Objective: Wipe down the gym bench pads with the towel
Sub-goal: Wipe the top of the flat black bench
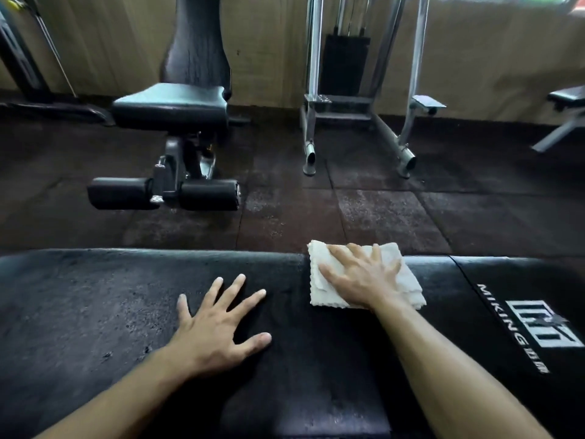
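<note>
A long black bench pad (95,305) with a worn, cracked surface stretches across the bottom of the view. A white printed logo marks its right section. A folded white towel (408,280) lies near the pad's far edge, right of centre. My right hand (361,274) presses flat on the towel with fingers spread. My left hand (218,321) rests flat on the bare pad left of the towel, fingers apart, holding nothing.
Beyond the pad is dark rubber tile floor (316,210). An adjustable black seat bench (171,106) with foam rollers stands at the back left. A silver-framed weight-stack machine (357,90) stands at the back centre-right. Another bench (566,99) shows at the far right edge.
</note>
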A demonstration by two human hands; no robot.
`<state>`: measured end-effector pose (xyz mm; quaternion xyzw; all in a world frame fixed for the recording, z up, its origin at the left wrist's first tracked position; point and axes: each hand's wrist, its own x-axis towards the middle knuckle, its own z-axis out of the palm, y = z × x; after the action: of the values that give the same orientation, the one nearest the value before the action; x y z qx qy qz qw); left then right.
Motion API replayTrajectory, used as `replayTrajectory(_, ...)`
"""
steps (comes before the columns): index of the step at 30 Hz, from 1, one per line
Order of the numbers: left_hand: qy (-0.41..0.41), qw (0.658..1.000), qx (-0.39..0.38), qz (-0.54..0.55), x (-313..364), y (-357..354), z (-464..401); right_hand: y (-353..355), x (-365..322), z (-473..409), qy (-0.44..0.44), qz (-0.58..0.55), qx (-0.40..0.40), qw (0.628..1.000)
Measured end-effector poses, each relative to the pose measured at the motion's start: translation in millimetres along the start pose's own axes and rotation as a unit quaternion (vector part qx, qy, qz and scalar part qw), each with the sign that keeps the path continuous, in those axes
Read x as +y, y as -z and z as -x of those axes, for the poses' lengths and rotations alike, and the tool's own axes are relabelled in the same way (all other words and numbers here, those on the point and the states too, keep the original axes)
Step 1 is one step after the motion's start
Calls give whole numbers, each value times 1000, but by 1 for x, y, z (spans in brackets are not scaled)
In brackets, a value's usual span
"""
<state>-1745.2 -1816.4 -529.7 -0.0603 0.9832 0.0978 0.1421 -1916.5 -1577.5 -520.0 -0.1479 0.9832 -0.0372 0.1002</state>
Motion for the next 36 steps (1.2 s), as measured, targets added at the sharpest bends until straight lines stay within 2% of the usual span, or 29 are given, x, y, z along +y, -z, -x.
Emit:
replayTrajectory(2,-6,1000,-1,16,-1,-2,-3,-9,8,8,13,1,39,999)
replayTrajectory(6,-6,1000,8,29,-2,1,-7,5,1,-17,-45,-26,-25,998)
replayTrajectory(8,-2,999,7,39,-2,1,-9,7,-16,-24,-57,-12,-23,998)
replayTrajectory(14,-13,999,12,28,-4,-3,-3,-16,-17,31,10,-4,33,999)
replayTrajectory(20,-14,999,18,46,-7,-2,-7,-10,-31,23,-13,-18,10,1000)
replayTrajectory(25,-21,999,30,29,-7,-7,-2,-28,-21,84,1,5,30,1000)
replayTrajectory(31,-17,999,19,35,-7,-1,-7,-20,-33,75,-22,-19,-6,1000)
replayTrajectory(36,-24,999,26,26,-8,-6,0,-39,-26,147,-8,-8,23,1000)
